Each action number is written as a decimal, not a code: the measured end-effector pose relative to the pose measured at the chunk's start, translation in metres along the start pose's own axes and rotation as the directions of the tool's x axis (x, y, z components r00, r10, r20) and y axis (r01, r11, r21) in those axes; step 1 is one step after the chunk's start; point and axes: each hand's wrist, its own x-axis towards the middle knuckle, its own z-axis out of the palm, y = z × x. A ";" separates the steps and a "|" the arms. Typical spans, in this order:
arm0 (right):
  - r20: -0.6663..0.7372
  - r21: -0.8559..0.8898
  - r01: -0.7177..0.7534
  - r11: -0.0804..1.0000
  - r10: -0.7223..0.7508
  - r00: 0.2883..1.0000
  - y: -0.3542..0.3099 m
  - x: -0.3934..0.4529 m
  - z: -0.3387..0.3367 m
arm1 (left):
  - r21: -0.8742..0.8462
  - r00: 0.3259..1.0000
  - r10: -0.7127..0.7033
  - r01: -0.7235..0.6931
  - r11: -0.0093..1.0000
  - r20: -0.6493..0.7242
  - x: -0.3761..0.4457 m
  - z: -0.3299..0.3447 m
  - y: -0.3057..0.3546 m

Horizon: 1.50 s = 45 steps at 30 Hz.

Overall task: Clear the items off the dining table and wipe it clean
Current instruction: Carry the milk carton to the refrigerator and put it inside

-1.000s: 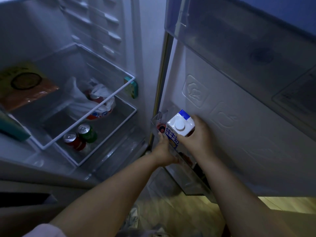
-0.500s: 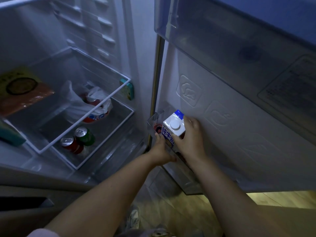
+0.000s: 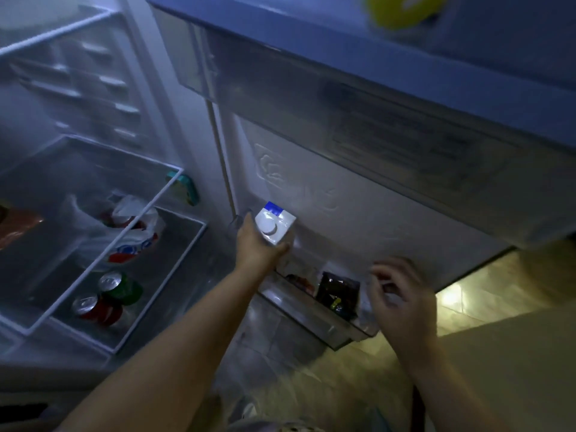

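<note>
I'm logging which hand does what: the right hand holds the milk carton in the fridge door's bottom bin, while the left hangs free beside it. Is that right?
Not quite: the hands are swapped. The head view shows the left hand holding the milk carton at the door's bottom bin, while the right hand hangs free beside it, gripping nothing.

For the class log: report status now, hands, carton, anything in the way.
Left hand grips white, blue-topped milk carton, set in clear fridge door bin. Right hand free, fingers loosely curled. Black packet beside carton's slot.
</note>
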 end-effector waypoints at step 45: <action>-0.006 0.417 -0.165 0.894 0.184 0.983 -0.062 -0.116 -0.023 | -0.233 0.836 0.545 -0.519 0.822 0.061 -0.255 -0.055 0.069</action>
